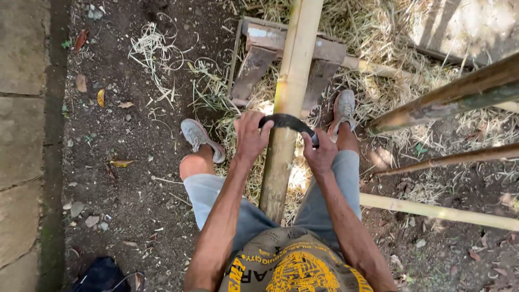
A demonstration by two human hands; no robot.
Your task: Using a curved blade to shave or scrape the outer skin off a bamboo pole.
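Observation:
A thick yellow bamboo pole [289, 86] runs from between my knees up over a low wooden stand [259, 51]. A dark curved blade [286, 121] lies across the pole. My left hand [250, 135] grips the blade's left end and my right hand [320, 154] grips its right end, one hand on each side of the pole. I sit astride the pole, in grey shorts, with one shoe [200, 138] on the left and one shoe [344, 108] on the right.
Pale bamboo shavings [154, 48] and straw litter the dirt ground. More bamboo poles [448, 97] cross on the right, and another pole [432, 212] lies lower down. Concrete slabs [21, 108] edge the left. A dark bag [100, 276] lies at the bottom left.

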